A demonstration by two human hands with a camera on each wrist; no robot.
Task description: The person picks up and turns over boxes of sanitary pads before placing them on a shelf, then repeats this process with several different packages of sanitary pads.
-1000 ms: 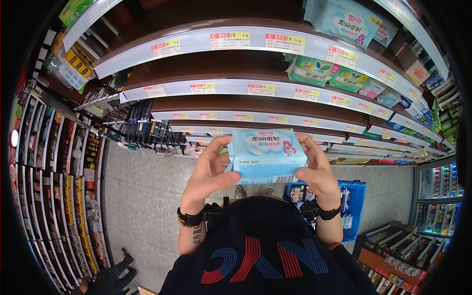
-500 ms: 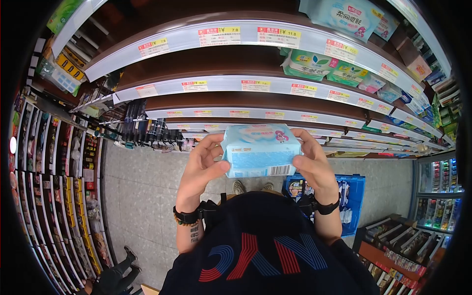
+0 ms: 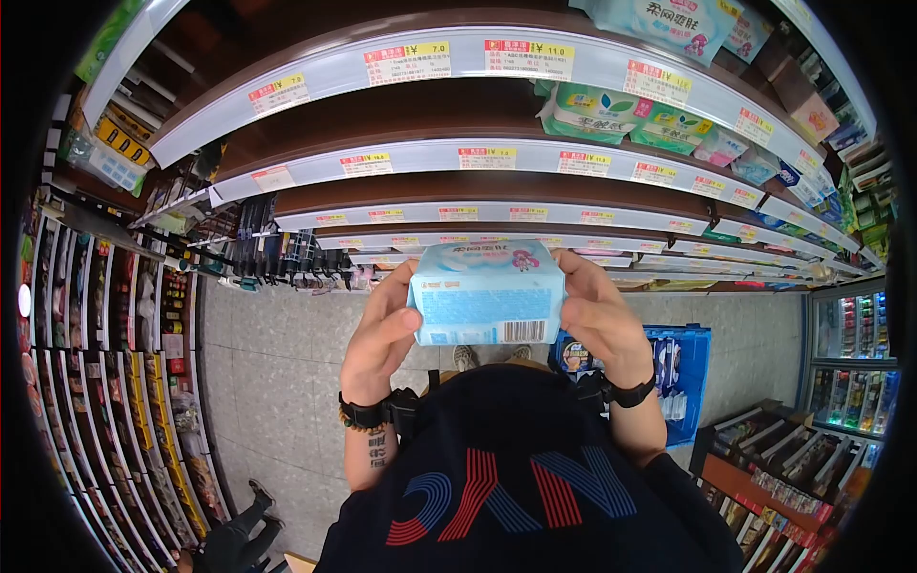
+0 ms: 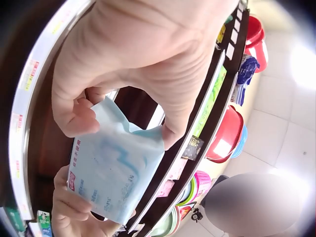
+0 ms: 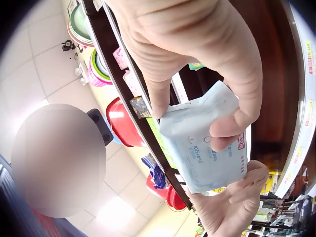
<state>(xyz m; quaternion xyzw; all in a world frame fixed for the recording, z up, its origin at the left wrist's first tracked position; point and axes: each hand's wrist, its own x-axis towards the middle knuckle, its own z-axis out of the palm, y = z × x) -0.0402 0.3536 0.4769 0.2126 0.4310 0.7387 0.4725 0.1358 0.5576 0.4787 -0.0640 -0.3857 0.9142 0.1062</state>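
Observation:
A light blue pack of sanitary pads [image 3: 489, 298] is held level in front of the chest, its barcode side turned toward the head camera. At one end my left hand [image 3: 382, 329] pinches it, thumb on the near side and fingers behind. My right hand [image 3: 607, 320] grips the other end the same way. In the left wrist view, the left thumb and fingers press on the folded end of the wrapper [image 4: 118, 163]. The right wrist view shows the pack's other end [image 5: 205, 143] between right thumb and fingers.
Shelves with price labels [image 3: 530, 59] curve across the front. Green packs [image 3: 592, 110] and similar blue packs [image 3: 669, 24] sit on them. A blue basket [image 3: 702, 382] with goods stands on the floor at the right. Another person's legs [image 3: 244, 530] show at the lower left.
The pack has shifted slightly left and tipped so its barcode side shows more to the head camera. Both hands keep their grip on its ends.

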